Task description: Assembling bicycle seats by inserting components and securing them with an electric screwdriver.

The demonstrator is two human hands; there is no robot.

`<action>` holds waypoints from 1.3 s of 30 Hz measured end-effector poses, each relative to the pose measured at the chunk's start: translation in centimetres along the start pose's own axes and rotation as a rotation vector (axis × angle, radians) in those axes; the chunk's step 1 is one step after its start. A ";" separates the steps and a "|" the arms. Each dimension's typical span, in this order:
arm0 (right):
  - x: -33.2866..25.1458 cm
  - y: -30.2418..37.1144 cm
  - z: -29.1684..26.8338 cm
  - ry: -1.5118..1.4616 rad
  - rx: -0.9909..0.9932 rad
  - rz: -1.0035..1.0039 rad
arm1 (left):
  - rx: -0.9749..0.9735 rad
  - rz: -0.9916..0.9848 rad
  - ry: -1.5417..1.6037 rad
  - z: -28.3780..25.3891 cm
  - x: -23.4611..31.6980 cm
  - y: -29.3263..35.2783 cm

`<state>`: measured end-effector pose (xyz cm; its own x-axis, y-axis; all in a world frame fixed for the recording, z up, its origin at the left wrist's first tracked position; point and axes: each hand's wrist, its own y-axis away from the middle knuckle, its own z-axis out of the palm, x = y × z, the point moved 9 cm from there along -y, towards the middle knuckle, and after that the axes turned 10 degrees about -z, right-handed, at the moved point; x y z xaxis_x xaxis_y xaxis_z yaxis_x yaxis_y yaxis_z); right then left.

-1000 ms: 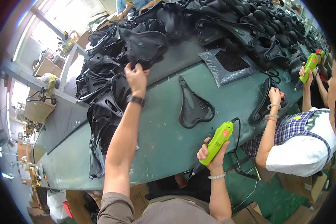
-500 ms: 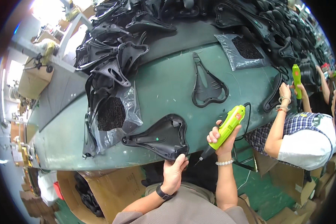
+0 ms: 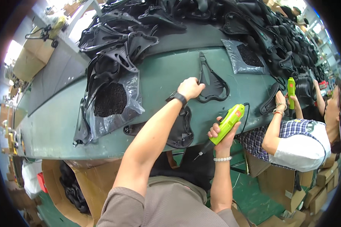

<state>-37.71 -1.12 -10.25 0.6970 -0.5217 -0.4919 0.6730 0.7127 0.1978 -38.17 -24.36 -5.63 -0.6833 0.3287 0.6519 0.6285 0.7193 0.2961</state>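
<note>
My left hand (image 3: 191, 89) reaches out over the table, fingers closed at the left edge of a black plastic bicycle saddle base (image 3: 215, 87) with a long central opening. The fingertips are partly hidden, and the base lies flat with its narrow nose pointing away from me. In my right hand (image 3: 222, 137) is a lime-green electric screwdriver (image 3: 231, 120), its thin bit tilted down to the left, off the table's near edge. A black saddle shell (image 3: 182, 130) lies at that edge, partly covered by my left forearm.
Left of me an open plastic bag holds small black screws (image 3: 110, 99); another screw bag (image 3: 249, 55) lies at the far right. Black saddle parts (image 3: 117, 45) are heaped along the back. A co-worker (image 3: 297, 142) sits at right with a similar screwdriver (image 3: 291, 89). Cardboard boxes stand below.
My left hand has let go of the saddle shell at the near edge and moved forward to the saddle base. My right hand still holds the screwdriver, nearly in place.
</note>
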 end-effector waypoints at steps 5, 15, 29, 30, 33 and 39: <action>-1.3 1.1 0.3 0.134 -0.020 0.040 | 0.117 0.083 0.412 -5.7 0.0 5.3; 1.0 0.9 7.7 1.036 -0.136 0.117 | 0.052 -0.395 1.227 -2.7 -11.7 25.0; 1.3 -0.6 10.6 1.612 -0.144 -0.074 | 0.256 0.177 0.127 -10.8 -9.3 25.7; 1.2 -0.7 10.7 1.617 -0.135 -0.070 | 0.434 0.311 -0.029 -13.3 -9.4 25.4; 1.2 -0.9 10.6 1.636 -0.119 0.031 | 0.378 0.266 -0.289 -14.8 -13.4 22.2; 1.8 -0.9 10.8 1.738 -0.228 -0.047 | 0.360 0.199 -0.182 -12.6 -16.8 21.3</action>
<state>-34.41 -7.78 -2.19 -0.4730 0.4121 -0.7787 0.5319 0.8382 0.1205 -8.58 -22.23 -1.53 -0.6367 0.5611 0.5289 0.6067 0.7879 -0.1055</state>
